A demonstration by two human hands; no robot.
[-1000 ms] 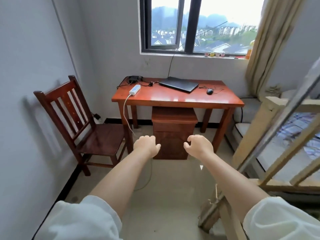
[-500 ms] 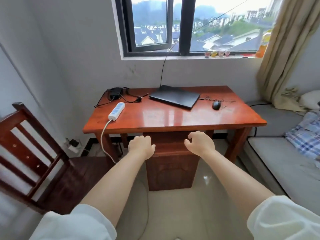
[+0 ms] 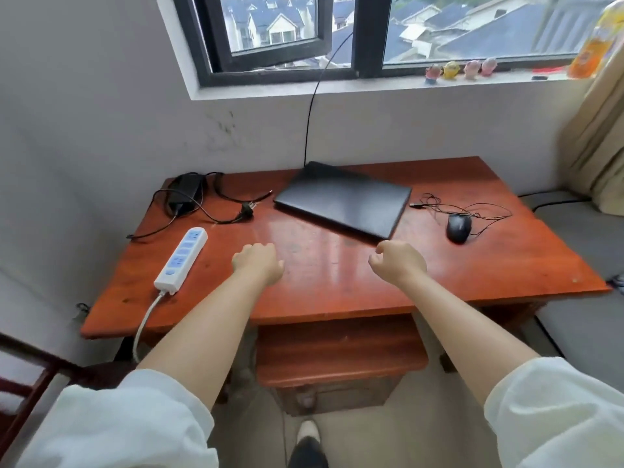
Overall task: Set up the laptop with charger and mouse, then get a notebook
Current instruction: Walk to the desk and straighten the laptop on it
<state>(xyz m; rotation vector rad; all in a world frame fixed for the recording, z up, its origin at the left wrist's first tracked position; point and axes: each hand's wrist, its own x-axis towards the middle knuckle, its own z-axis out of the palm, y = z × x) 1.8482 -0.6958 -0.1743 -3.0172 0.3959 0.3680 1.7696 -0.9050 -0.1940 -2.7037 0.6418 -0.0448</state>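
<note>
Closed laptop (image 3: 342,197) lies skewed on desk (image 3: 337,285), long axis running back-left to front-right. Left hand (image 3: 258,266) and right hand (image 3: 398,263) loosely curled, seemingly empty, fingers hidden.

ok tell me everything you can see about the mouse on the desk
The mouse is small, black and smooth, plastic by the look of it. It lies flat on the right part of the red-brown wooden desk, right of the closed laptop and apart from it. Its thin black cable lies loosely tangled behind it, the plug end free, near the laptop. No hand touches it.
</note>
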